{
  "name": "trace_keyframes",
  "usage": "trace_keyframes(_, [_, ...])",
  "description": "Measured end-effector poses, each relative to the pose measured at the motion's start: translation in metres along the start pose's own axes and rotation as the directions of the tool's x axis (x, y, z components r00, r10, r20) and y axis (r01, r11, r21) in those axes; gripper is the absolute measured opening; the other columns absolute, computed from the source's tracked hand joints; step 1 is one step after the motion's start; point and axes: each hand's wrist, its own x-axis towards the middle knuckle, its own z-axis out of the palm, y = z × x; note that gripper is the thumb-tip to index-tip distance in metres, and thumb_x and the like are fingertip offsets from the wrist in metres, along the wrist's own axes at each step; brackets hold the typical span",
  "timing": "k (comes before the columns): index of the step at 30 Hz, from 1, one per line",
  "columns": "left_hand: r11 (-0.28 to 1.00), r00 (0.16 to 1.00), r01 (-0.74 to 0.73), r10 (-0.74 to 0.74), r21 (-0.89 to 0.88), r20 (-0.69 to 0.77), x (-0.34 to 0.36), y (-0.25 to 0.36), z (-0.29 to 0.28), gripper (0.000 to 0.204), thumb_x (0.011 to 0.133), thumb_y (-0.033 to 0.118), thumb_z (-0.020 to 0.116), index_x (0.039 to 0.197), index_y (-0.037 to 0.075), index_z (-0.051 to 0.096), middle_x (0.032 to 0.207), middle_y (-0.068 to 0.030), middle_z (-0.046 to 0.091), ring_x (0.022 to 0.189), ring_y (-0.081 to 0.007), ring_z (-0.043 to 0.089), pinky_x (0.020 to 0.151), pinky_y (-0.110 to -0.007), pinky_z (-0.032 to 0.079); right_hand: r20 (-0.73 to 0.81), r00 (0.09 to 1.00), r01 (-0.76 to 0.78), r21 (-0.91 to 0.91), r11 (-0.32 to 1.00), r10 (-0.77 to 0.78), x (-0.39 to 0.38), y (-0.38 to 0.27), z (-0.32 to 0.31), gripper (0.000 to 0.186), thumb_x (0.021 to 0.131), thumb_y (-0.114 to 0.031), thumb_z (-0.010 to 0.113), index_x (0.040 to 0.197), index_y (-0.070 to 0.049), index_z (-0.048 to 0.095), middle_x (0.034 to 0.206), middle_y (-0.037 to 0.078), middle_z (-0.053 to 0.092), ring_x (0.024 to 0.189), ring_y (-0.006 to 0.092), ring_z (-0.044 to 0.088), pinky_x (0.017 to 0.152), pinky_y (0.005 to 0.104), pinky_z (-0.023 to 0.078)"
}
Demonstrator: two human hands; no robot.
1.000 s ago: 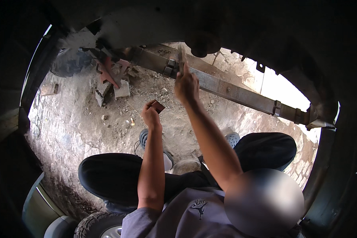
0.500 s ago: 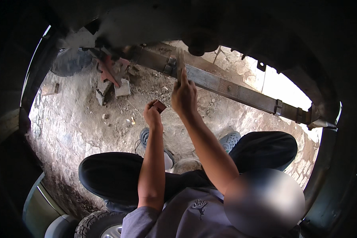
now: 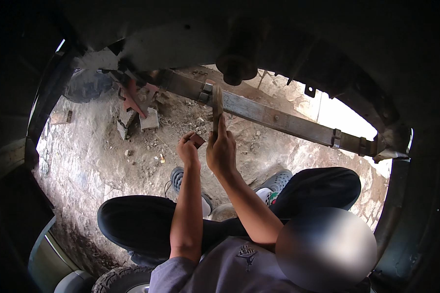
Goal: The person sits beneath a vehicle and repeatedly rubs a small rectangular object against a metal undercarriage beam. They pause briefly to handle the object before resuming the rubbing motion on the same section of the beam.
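My right hand (image 3: 221, 152) grips a long, narrow, brownish tool (image 3: 217, 105) by its near end, index finger laid along it. The tool points away from me, and its far part overlaps a metal leaf spring (image 3: 269, 116) beside a clamp (image 3: 205, 94). Whether it touches the spring cannot be told. To the left, my left hand (image 3: 188, 152) pinches a small, flat, reddish-brown piece (image 3: 197, 140), which looks like folded sandpaper. This piece is held apart from the spring, above the dirt ground.
Dark vehicle underbody overhangs the top, with a round fitting (image 3: 237, 68) hanging down. At the left are a red metal stand (image 3: 133, 99), broken blocks (image 3: 150, 118) and a brick (image 3: 60, 117). A tire (image 3: 120, 281) lies at lower left, near my bent knees.
My right hand has drawn back toward me with the tool, whose far end no longer reaches past the spring as far. My left hand keeps its piece, nearly in place. The view has shifted slightly.
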Motion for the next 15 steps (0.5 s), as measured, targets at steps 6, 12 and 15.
trace_keyframes(6, [0.998,0.998,-0.054,0.054,0.032,0.012,0.005,0.002,-0.005,0.04,0.089,-0.007,0.043,0.116,-0.001,0.071,0.105,-0.0096,0.071,0.089,-0.0183,0.069,0.082,-0.031,0.058,-0.075,0.997,-0.02,-0.024,1.0,0.018,0.084,-0.014,0.015,0.061,0.105,-0.019,0.056,0.161,-0.006,0.034,0.113,0.034,0.065,0.102,0.0511,0.067,0.086,0.0569,0.054])
trace_keyframes(12, [0.999,0.999,-0.037,0.038,0.026,-0.006,0.003,0.01,-0.009,0.042,0.088,-0.007,0.042,0.118,-0.002,0.07,0.107,-0.0101,0.071,0.09,-0.0182,0.069,0.082,-0.031,0.058,0.006,1.0,-0.009,-0.012,1.0,0.009,0.051,-0.004,0.005,0.065,0.107,-0.018,0.052,0.166,-0.012,0.025,0.116,0.033,0.061,0.1,0.0487,0.067,0.085,0.0577,0.054])
trace_keyframes(15, [0.999,1.0,0.003,-0.002,0.036,-0.024,0.004,0.007,-0.008,0.042,0.089,-0.008,0.042,0.119,-0.002,0.07,0.11,-0.0113,0.071,0.093,-0.019,0.069,0.083,-0.032,0.058,0.046,0.999,-0.011,-0.04,0.999,0.013,-0.003,0.009,-0.001,0.066,0.107,-0.017,0.052,0.167,-0.014,0.024,0.115,0.033,0.061,0.093,0.0477,0.068,0.079,0.0561,0.056])
